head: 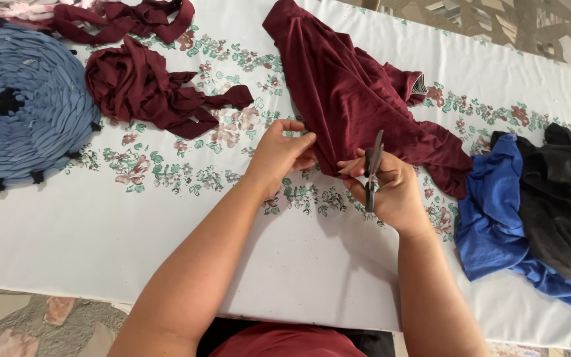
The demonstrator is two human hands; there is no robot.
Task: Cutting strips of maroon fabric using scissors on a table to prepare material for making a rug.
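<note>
So, left hand (280, 153) pinching the lower edge of the maroon cloth (351, 92), mid-desk (100, 225). Right hand (391, 188) closed round scissors (372, 170), blades up at that same edge. Strips (143, 86) piled up left, just beside a blue round mat (24, 99) at the left edge. Blue and black clothes (536, 211) crowding the right. Plenty of bare cloth-covered desk along the near edge.

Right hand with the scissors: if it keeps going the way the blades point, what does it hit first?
The right hand aims the scissors up-table; the blades already meet the maroon garment that the left hand pinches.
</note>
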